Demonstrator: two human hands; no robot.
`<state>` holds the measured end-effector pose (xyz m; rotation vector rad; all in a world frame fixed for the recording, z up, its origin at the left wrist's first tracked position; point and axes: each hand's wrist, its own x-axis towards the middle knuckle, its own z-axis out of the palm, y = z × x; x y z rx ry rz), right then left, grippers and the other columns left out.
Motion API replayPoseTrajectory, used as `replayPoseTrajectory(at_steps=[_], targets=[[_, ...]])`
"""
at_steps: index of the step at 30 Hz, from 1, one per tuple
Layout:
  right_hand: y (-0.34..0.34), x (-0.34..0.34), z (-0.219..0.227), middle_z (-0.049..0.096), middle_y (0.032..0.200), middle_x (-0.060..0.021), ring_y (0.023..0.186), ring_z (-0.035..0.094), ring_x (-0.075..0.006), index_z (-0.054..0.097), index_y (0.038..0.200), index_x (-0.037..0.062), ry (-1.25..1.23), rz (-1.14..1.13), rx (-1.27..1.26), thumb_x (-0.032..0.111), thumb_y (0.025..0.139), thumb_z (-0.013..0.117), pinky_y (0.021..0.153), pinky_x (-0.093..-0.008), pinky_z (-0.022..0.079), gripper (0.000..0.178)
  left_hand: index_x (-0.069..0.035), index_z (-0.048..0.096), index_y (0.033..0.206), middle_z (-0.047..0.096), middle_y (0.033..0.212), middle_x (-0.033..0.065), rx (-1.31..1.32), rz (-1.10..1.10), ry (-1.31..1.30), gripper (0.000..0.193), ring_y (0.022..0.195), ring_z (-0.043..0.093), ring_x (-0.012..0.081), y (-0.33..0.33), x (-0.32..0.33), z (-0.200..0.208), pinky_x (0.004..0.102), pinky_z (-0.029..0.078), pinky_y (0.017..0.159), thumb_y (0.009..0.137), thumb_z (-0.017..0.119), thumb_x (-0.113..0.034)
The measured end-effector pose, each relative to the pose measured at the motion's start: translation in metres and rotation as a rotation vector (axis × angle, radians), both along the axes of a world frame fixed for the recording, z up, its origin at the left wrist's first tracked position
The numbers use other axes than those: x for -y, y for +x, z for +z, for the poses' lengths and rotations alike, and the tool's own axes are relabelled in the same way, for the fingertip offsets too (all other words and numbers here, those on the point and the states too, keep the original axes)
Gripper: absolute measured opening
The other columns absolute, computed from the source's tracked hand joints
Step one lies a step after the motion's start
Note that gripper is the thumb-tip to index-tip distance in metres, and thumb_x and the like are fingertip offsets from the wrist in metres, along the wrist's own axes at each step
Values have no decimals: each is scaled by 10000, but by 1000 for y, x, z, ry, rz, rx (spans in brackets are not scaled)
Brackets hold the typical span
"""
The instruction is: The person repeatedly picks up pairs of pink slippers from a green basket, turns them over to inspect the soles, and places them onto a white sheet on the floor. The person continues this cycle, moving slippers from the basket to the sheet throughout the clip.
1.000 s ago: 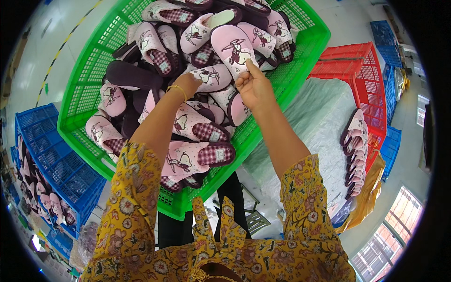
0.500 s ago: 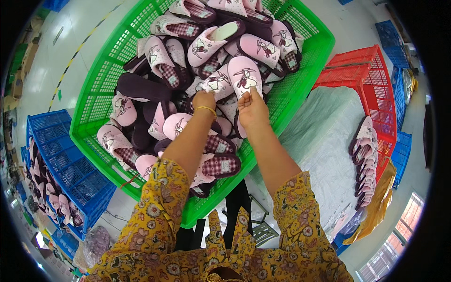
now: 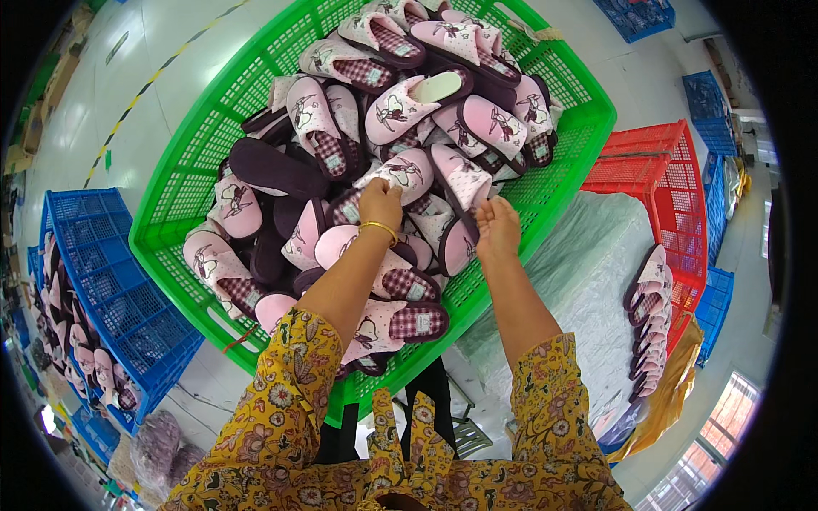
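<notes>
A large green plastic basket (image 3: 175, 234) is heaped with pink-and-dark slippers with a printed figure on the toe and checked insoles. My left hand (image 3: 381, 207), a yellow bangle at its wrist, is closed on the edge of a pink slipper (image 3: 406, 174) in the middle of the heap. Just right of that, another pink slipper (image 3: 460, 177) leans on the pile. My right hand (image 3: 498, 228) is beside it, palm partly up, fingers loosely bent and apart, holding nothing. A slipper with a pale insole (image 3: 439, 87) lies farther back, and a dark sole (image 3: 277, 168) faces up on the left.
Right of the basket is a bundle under pale plastic sheeting (image 3: 554, 281), with a row of slippers (image 3: 652, 324) along its far right side. A red crate (image 3: 673, 192) stands behind it. At left, a blue crate (image 3: 111, 281) stands near more slippers (image 3: 98, 366).
My right hand has let go of a pink slipper and drawn back right and down. That slipper now leans on the heap. My left hand keeps its slipper; the view has shifted slightly.
</notes>
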<state>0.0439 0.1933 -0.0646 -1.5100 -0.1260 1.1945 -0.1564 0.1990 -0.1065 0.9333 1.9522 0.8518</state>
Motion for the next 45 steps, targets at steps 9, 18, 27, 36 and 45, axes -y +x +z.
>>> replayPoseTrajectory(at_steps=[9,18,27,36,45], targets=[[22,-1,18,607,981,-67,884,589,-189,577,1053,46,215,528,1085,140,871,622,740,-321,476,209,-6,575,908,589,774,42,507,447,92,132,598,537,108,-10,-10,28,252,462,574,855,611,-122],[49,21,28,637,855,-25,839,578,-248,621,850,136,259,1003,1722,242,800,666,789,-389,411,125,-13,546,920,600,865,58,787,417,-38,84,686,572,132,15,-5,23,243,508,633,883,577,-82],[53,23,29,619,796,-30,798,569,-250,615,796,139,184,995,1709,249,802,668,753,-390,408,122,26,501,1015,566,973,99,1262,903,152,123,848,593,202,59,7,107,343,574,834,913,529,-37],[55,18,26,609,782,-23,797,570,-241,585,759,143,170,969,1699,276,794,678,743,-389,408,166,34,497,998,552,965,110,1173,770,-12,132,829,577,197,76,-5,89,332,579,795,904,540,-48],[57,19,30,588,761,-22,793,562,-232,579,734,145,133,1005,1653,300,789,669,761,-380,404,187,-13,491,785,475,666,8,403,-296,118,156,623,405,100,29,-26,78,259,383,564,842,612,-94]])
